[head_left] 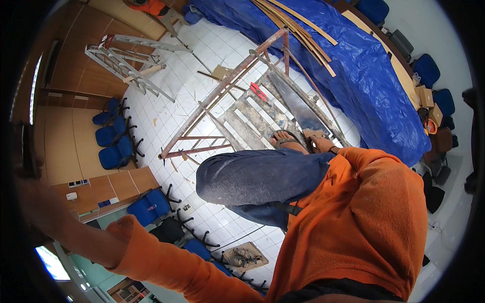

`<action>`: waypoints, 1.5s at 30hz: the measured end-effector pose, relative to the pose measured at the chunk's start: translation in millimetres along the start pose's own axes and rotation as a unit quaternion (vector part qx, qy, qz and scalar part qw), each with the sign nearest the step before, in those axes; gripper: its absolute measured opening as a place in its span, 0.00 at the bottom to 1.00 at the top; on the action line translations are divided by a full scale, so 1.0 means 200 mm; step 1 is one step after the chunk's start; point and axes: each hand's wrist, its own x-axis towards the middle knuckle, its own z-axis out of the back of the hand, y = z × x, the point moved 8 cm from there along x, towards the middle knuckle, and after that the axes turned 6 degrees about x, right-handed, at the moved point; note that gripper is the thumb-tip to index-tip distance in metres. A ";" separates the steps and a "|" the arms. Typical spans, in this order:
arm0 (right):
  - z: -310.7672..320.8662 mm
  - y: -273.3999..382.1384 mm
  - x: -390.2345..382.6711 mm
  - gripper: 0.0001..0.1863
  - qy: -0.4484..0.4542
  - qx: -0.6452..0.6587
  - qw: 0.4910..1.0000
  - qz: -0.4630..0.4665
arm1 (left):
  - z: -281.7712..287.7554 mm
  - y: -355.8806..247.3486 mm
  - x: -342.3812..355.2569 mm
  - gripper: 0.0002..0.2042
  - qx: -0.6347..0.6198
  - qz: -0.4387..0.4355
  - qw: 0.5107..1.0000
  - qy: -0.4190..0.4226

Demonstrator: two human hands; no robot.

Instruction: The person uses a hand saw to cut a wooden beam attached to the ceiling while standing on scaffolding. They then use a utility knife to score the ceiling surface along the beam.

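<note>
My right hand (322, 144) is low beside my sandalled foot (287, 137), at the near edge of a worn, slatted scaffold platform (245, 121). Its fingers are curled by a small tan piece (314, 133); what they grip, if anything, is too small to make out. My left arm stretches out to the far left in an orange sleeve (166, 260). At the dark rim of the picture my left hand (31, 174) is shadowed and blurred, so its fingers cannot be read. A red tool (258, 91) lies on the platform, beyond my foot.
Rusty scaffold rails (222, 93) frame the platform above a white tiled floor (156, 118). Wood strips (303, 38) rest on a blue tarp (364, 76) at the right. A stepladder (124, 65), blue office chairs (113, 144) and coiled cable (245, 257) stand or lie around. Another person (151, 7) is at the top.
</note>
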 end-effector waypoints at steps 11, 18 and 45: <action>0.43 0.49 1.07 0.35 -0.081 -0.127 0.955 0.256 | -0.05 0.05 -0.04 0.43 -0.047 -0.010 0.998 0.029; 0.22 0.80 1.94 0.29 0.063 -0.468 0.786 0.398 | -0.04 0.17 -0.08 0.41 -0.211 0.183 0.957 -0.079; 4.03 4.26 -1.16 0.12 -0.548 0.137 0.317 0.762 | -0.02 0.10 0.00 0.34 0.047 0.001 0.998 -0.050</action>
